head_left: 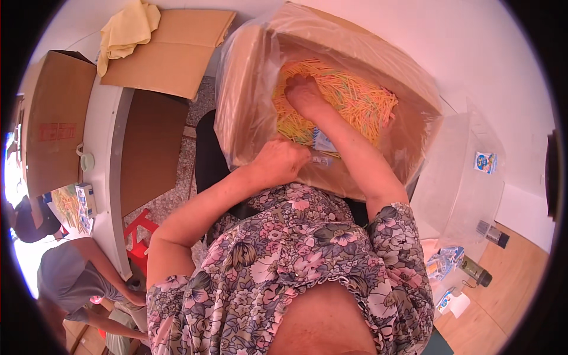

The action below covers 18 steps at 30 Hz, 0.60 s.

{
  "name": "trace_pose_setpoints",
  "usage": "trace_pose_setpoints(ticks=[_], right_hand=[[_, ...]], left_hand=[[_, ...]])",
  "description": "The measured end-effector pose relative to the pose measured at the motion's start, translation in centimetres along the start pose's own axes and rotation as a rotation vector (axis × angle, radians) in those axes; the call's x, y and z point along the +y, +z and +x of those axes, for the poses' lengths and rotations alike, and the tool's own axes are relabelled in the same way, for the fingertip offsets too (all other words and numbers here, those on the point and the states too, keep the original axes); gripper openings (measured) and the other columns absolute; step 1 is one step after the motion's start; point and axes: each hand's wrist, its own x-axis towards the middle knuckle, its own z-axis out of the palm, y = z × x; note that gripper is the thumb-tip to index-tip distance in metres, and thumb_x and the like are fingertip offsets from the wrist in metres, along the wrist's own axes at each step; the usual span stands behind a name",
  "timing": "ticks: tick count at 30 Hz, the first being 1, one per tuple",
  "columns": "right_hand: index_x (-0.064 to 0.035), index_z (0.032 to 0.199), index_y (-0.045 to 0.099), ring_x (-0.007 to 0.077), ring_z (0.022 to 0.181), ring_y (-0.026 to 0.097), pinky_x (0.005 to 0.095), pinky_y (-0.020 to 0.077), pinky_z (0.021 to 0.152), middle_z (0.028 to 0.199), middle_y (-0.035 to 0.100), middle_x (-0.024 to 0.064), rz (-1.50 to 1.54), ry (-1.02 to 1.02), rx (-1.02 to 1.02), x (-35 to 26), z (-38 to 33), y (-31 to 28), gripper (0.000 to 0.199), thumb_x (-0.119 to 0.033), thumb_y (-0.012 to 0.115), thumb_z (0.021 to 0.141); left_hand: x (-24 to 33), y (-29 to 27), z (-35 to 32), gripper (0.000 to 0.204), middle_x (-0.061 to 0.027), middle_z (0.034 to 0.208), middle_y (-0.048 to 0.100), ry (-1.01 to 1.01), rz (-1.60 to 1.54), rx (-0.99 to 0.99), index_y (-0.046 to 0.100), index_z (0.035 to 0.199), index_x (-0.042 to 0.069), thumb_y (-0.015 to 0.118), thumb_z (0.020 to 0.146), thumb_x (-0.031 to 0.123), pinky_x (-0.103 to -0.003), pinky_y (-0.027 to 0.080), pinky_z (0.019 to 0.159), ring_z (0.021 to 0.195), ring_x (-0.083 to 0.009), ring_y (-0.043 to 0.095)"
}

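Note:
A large cardboard box (365, 50) lined with clear plastic stands in front of me. Inside lies a heap of thin sticks (349, 97) in orange, yellow and green. My right hand (306, 97) reaches into the heap's far left, its fingers curled down onto the sticks and their tips hidden. At the near side of the box, my left hand (281, 161) is closed like a fist; what it holds, if anything, is hidden. A blue and white packet (322, 141) lies at the near edge of the heap, partly behind my right forearm. Beside my left knuckles shows a small clear packet (320, 160).
At the left stands a white table (120, 160) with a brown carton (59, 121) and a roll of tape (87, 162). A yellow cloth (127, 32) lies on a flattened carton (171, 56). Another person (77, 272) bends at lower left. A translucent bin (455, 171) stands at right.

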Motion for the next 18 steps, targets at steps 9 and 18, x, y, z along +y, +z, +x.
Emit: trace_pose_setpoints(ticks=[9, 18], right_hand=[[-0.0065, 0.089, 0.067, 0.0231, 0.099, 0.051, 0.0394, 0.0349, 0.083, 0.095, 0.061, 0.0046, -0.143, -0.143, 0.333, -0.1, 1.3, 2.4, 0.021, -0.012, 0.055, 0.073], [-0.0063, 0.082, 0.061, 0.0177, 0.074, 0.057, 0.0319, 0.0458, 0.066, 0.079, 0.059, 0.0037, 1.592, 0.607, 0.136, 0.6, -1.6, -0.8, 0.012, -0.014, 0.054, 0.088]], left_hand=[[-1.6, 0.0, -0.3, 0.012, -0.0125, 0.075, 0.062, -0.005, -0.113, 0.037, 0.061, 0.078, 0.003, 0.056, 0.082, 0.014, -0.042, 0.046, 0.071, 0.076, -0.0317, 0.060], [-1.6, -0.2, -0.4, 0.014, -0.0155, 0.072, 0.060, -0.007, -0.160, 0.047, 0.058, 0.077, 0.001, 0.056, 0.083, 0.013, -0.043, 0.046, 0.064, 0.072, -0.0354, 0.059]])
